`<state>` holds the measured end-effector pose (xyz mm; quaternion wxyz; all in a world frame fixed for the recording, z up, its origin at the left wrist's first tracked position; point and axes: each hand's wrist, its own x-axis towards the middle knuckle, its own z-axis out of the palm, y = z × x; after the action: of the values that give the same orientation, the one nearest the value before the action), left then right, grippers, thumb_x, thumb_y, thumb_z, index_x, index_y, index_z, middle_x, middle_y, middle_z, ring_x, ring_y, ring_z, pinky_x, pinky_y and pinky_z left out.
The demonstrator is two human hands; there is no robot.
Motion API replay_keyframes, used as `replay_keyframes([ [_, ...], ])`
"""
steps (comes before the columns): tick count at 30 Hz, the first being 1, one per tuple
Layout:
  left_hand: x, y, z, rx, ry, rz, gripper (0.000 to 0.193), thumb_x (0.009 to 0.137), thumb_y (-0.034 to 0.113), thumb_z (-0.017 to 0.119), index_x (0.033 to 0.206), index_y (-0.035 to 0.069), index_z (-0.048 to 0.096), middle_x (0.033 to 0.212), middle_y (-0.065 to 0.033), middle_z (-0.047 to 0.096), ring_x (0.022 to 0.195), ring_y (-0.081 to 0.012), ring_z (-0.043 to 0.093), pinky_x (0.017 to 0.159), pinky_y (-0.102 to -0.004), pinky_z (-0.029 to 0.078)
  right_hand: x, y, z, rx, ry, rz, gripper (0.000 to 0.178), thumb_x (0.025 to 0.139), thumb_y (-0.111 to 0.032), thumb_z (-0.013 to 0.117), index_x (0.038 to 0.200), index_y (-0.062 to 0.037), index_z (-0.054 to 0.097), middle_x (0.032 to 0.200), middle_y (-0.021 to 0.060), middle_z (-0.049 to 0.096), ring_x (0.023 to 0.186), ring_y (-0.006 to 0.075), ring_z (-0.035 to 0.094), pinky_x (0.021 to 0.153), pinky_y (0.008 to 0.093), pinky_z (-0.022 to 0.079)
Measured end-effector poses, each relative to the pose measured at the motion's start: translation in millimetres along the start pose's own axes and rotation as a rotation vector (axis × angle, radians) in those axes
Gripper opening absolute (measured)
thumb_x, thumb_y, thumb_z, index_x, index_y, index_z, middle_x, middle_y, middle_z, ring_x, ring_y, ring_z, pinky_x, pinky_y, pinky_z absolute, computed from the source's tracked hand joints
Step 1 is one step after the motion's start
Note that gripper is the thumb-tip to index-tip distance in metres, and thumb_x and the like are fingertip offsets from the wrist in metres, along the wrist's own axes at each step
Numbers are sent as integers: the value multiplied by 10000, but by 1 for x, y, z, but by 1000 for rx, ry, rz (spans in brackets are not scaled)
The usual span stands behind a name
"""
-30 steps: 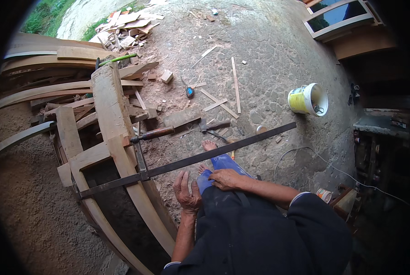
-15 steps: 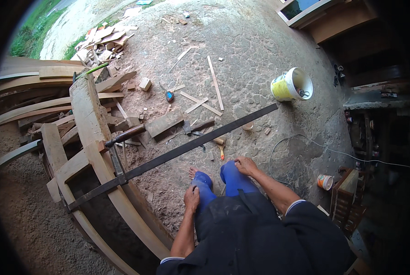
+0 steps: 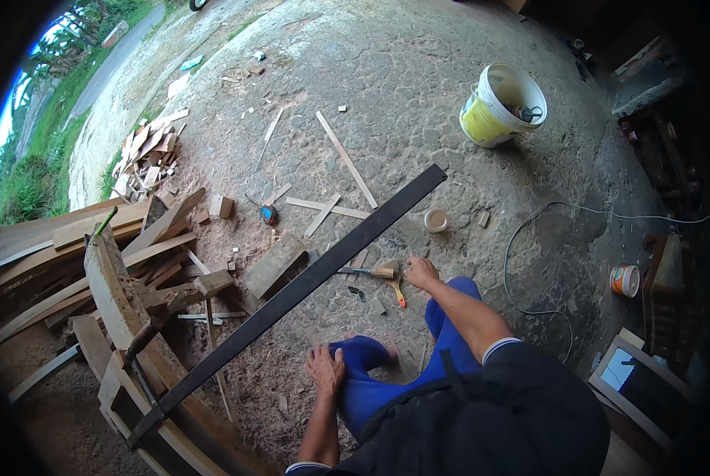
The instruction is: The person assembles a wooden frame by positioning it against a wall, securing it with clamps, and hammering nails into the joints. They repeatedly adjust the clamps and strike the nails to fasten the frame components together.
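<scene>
Right hand (image 3: 422, 274): hung low over the floor (image 3: 402, 95), just beyond the right knee (image 3: 463, 289), with its fingers curled narrow; whether they held anything could not be told.
Left hand (image 3: 325, 367): lay palm down by the left knee (image 3: 359, 349), touching the blue cloth, its fingers fairly wide.
Wooden-handled tool (image 3: 382, 272): rested on the floor just left of the right hand, its handle toward the fingers and its metal part pointing left.
Brush (image 3: 400, 297): lay just below that handle, near the right hand, its orange end toward the person.
Clamp bar (image 3: 291, 297): slanted dark and long from the wooden frame (image 3: 188, 440) at lower left up toward the middle, its far end near the cup.
Cup (image 3: 436, 220): stood small and round above the right hand, apart from it.
Wood block (image 3: 275, 266): lay to the left of the bar.
Tape measure (image 3: 268, 213): sat blue and black beyond that block, near some thin strips (image 3: 323, 210), two of which crossed.
Bucket (image 3: 489, 119): stood farther out at upper right, white and yellow, with things inside.
Cable (image 3: 521, 230): curved pale across the floor on the right.
Scrap pile (image 3: 145, 155): spread at upper left, near the grass.
</scene>
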<state>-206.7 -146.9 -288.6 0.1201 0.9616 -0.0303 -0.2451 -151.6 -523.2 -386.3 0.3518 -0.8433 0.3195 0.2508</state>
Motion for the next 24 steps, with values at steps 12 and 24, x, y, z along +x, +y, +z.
replay_keyframes([
  [12, 174, -23, 34, -52, 22, -6, 451, 939, 461, 605, 1199, 111, 721, 1137, -154, 733, 1076, -345, 686, 990, -447, 488, 191, 70, 109, -18, 103, 49, 983, 811, -264, 801, 1582, -141, 204, 1450, 175, 374, 1310, 401, 498, 1053, 486, 475],
  [24, 220, -16, 61, -77, 69, 198, 397, 950, 411, 630, 1190, 106, 714, 1095, -128, 753, 1021, -296, 726, 915, -409, 540, 238, 122, 177, 15, 300, -216, 723, 777, -273, 846, 1425, -167, 543, 1317, 115, 496, 1252, 325, 535, 1023, 418, 477],
])
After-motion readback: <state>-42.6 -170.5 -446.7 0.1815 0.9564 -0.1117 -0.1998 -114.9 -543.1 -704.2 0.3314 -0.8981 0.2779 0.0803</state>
